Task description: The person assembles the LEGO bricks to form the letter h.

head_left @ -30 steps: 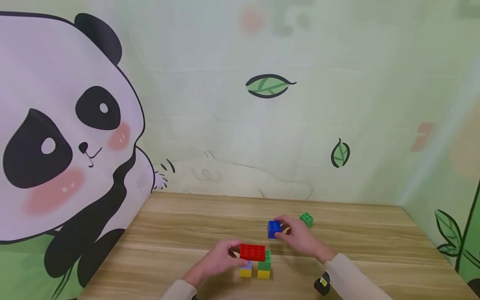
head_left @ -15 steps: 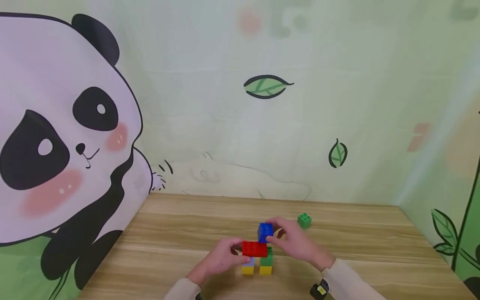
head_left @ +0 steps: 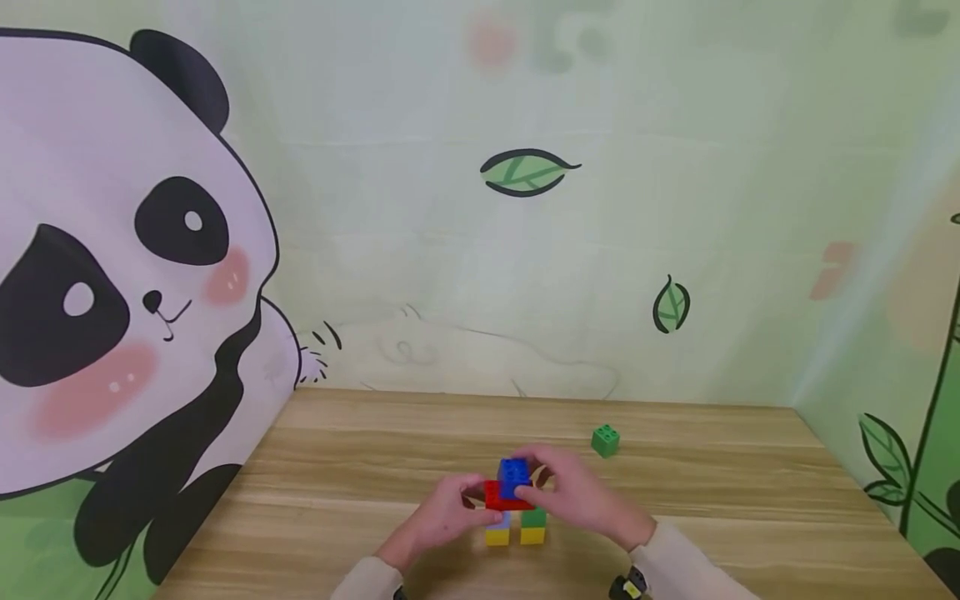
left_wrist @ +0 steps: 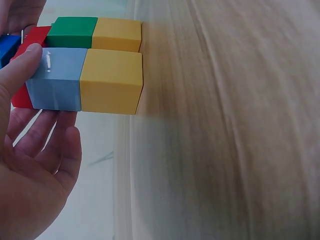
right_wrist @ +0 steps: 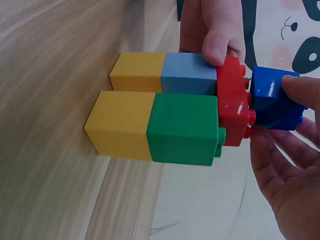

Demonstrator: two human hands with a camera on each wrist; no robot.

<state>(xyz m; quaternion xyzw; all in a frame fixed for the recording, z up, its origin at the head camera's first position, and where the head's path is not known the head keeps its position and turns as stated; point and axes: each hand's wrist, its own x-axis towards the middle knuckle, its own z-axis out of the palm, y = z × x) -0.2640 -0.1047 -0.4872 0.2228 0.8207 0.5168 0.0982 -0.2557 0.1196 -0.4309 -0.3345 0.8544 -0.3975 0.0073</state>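
Observation:
Two short brick columns stand side by side on the table: a light blue brick (left_wrist: 55, 80) on a yellow one (left_wrist: 112, 80), and a green brick (right_wrist: 184, 127) on another yellow brick (right_wrist: 122, 122). A long red brick (right_wrist: 233, 100) bridges their tops. My left hand (head_left: 448, 510) grips the left column near the red brick, thumb on the light blue brick's upper edge. Between thumb and fingers my right hand (head_left: 581, 496) pinches a blue brick (right_wrist: 275, 97). Its underside is right at the red brick's studs, with a narrow, slightly tilted gap showing in the right wrist view.
A loose green brick (head_left: 605, 441) lies farther back on the wooden table (head_left: 375, 442), to the right. Behind the table rises a printed backdrop (head_left: 420, 250) with a panda and leaves.
My right hand has brought the blue brick left and toward me, from beyond the columns to over the red brick. My left hand keeps its hold on the column.

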